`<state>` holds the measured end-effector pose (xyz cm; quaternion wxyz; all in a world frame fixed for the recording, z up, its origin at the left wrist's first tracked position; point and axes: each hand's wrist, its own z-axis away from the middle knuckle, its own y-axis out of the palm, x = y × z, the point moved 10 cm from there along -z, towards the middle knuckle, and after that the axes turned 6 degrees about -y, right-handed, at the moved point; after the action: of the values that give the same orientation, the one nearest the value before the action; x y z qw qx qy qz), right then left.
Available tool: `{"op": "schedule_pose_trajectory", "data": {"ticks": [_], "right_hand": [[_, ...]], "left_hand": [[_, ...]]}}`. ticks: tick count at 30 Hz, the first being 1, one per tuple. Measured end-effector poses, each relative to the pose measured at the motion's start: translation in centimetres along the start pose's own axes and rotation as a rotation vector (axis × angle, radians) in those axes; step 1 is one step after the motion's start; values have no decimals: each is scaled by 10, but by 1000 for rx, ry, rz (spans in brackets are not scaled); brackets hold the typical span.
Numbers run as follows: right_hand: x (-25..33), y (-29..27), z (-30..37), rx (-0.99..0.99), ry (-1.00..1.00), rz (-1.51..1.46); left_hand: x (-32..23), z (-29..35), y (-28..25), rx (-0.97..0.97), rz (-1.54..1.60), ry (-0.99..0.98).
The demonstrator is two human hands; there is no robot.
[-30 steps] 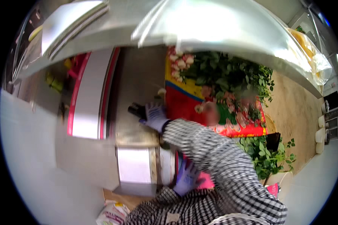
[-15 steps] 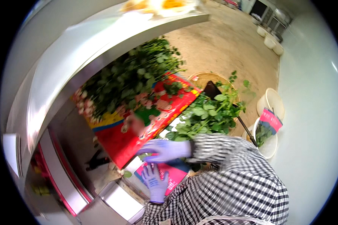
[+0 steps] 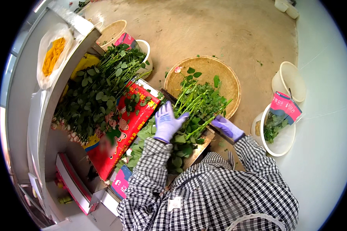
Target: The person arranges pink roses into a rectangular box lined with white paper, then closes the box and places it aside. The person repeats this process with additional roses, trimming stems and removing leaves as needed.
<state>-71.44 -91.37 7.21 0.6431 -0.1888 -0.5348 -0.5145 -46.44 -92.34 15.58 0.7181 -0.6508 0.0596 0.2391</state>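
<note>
A heap of green rose stems (image 3: 189, 106) lies across a narrow work stand in front of me, its leaves hanging on the near side. My left hand (image 3: 167, 122), in a lilac glove, is at the left of these stems, fingers spread and holding nothing. At the stems' right side is my right hand (image 3: 228, 128), also gloved, with its fingers stretched out against the nearest stem; its palm is turned out of sight. Beside my left forearm lies a pink and blue printed wrapping sheet (image 3: 122, 181), partly covered by the sleeve.
A large bunch of leafy roses (image 3: 92, 92) rests on a red printed sack (image 3: 138, 111) at left. Beyond the stand sits a wide tan basin (image 3: 231, 88). White buckets (image 3: 287, 144) stand at right, one holding wrapped greenery. A metal shelf (image 3: 52, 100) borders the left.
Both hands have left the pink wrapping sheet, moving up and right to the loose rose stems, and are now apart. The view has shifted, showing more of the basin and floor.
</note>
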Motion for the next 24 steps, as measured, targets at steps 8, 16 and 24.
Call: {"op": "schedule_pose_trajectory", "data": {"ticks": [8,16,24], "right_hand": [[81,50,-2,151,-189,212],[12,24,-122,179,21,810],[47,27,-76,347,159,846]], "left_hand": [[32,-23,58,64,404,-21],[-6,-10,52,421,173,23],[-6,-1,58,0,-23,-106]]}}
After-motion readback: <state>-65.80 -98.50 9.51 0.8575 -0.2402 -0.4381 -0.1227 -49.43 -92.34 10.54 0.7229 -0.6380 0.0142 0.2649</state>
